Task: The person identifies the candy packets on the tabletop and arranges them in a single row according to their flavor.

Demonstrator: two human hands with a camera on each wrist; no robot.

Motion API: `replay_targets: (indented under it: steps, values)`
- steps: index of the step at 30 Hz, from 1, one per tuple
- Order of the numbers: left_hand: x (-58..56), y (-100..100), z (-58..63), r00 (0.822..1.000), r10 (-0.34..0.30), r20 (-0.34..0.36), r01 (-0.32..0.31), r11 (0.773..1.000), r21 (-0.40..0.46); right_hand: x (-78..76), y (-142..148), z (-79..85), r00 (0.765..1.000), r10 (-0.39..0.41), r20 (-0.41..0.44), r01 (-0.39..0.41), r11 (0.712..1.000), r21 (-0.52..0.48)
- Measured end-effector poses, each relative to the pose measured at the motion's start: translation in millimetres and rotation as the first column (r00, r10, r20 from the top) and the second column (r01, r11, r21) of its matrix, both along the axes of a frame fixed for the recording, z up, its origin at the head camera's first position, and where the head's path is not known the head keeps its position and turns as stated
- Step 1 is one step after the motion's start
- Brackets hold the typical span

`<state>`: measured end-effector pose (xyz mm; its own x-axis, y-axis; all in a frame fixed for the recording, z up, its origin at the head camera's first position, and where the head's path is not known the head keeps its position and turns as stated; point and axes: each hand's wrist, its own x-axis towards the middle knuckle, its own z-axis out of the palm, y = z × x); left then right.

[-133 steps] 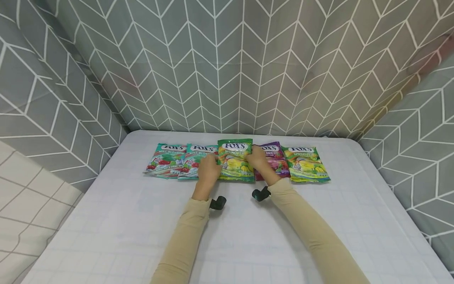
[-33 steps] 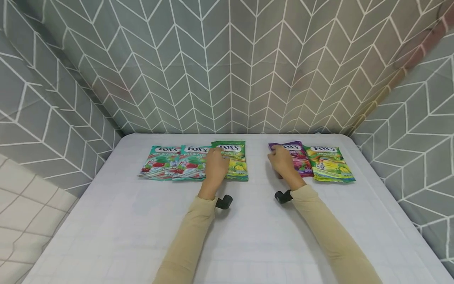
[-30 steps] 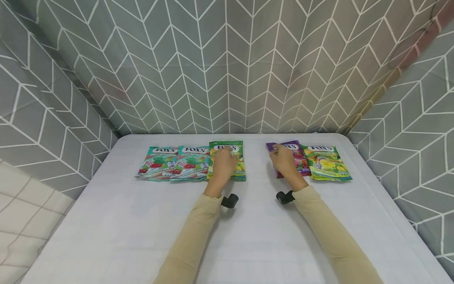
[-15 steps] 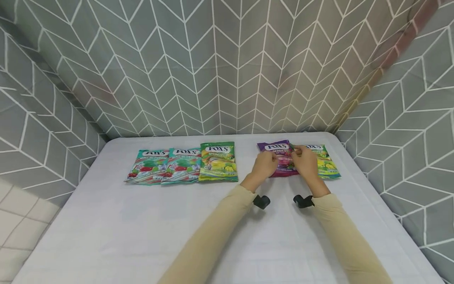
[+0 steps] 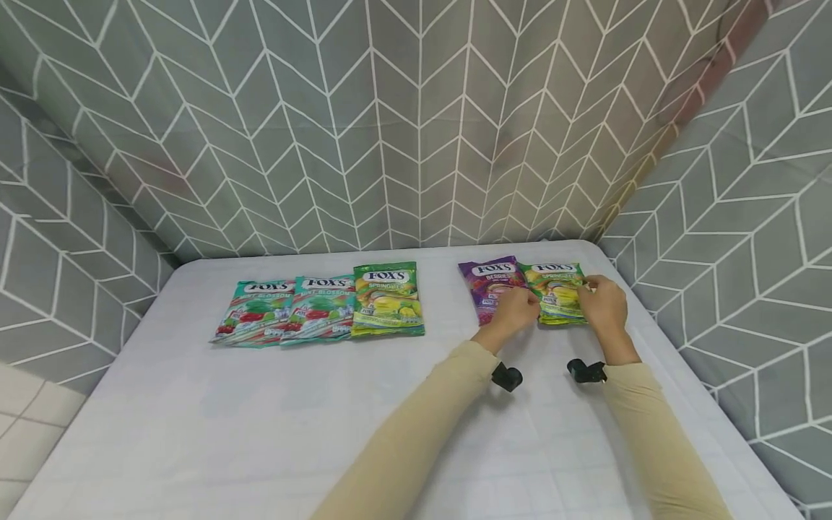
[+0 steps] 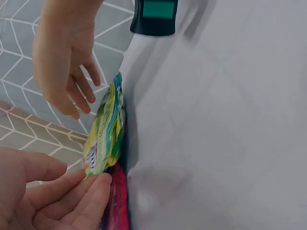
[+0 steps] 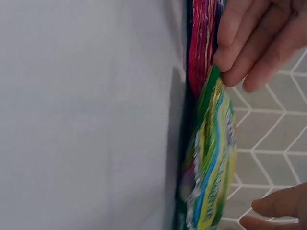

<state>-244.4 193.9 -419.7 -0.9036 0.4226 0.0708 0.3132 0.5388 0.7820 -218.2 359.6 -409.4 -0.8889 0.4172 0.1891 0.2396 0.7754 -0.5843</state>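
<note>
Five flat Fox's candy bags lie in a row across the table. My left hand (image 5: 516, 312) is at the joint between the purple Berries bag (image 5: 484, 289) and the rightmost green-yellow Springtea bag (image 5: 555, 292). In the left wrist view its fingertips touch that Springtea bag's edge, the thumb standing apart. My right hand (image 5: 604, 307) is beside the same bag's right edge, fingers loose and holding nothing in the left wrist view. Further left are another Springtea bag (image 5: 388, 300) and two teal Mint Blossom bags (image 5: 320, 309), (image 5: 256, 314) overlapping side by side.
A white cloth covers the table (image 5: 292, 433). Grey curtains (image 5: 390, 130) with white chevron lines stand behind and at both sides. A small black camera (image 5: 507, 377) is worn on my left wrist, another (image 5: 585, 370) on my right.
The left Springtea bag moved left, away from the purple bag. My left hand left it for the purple bag; my right hand moved to the rightmost Springtea bag, which shifted slightly left.
</note>
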Motion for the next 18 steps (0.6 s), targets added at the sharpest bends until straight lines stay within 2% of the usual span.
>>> replay_targets:
  steps: [3,6,9,11,14,18]
  values:
    - [1.8,3,-2.5,0.998,0.051,0.032,-0.052,0.999,0.007,-3.4,5,-5.2,0.998,0.011,0.065,-0.008,0.999,-0.039]
    - [3.2,7,-4.7,0.993,0.104,0.063,-0.108,0.993,0.056,-6.5,9,-11.3,0.993,0.024,0.118,-0.016,0.998,-0.068]
    - [5.2,9,-4.7,0.985,0.135,0.106,-0.147,0.982,0.116,-7.7,12,-15.6,0.991,0.023,0.131,-0.014,0.998,-0.068]
    - [6.7,10,-4.1,0.981,0.145,0.127,-0.162,0.977,0.138,-7.4,13,-16.4,0.991,0.028,0.127,-0.022,0.998,-0.051]
    - [8.3,11,-2.7,0.983,0.149,0.112,-0.163,0.977,0.136,-6.1,14,-14.3,0.990,0.041,0.133,-0.038,0.999,-0.025]
    - [8.6,11,-2.2,0.986,0.140,0.091,-0.150,0.982,0.115,-4.0,23,-9.7,0.973,0.097,0.211,-0.097,0.995,-0.013]
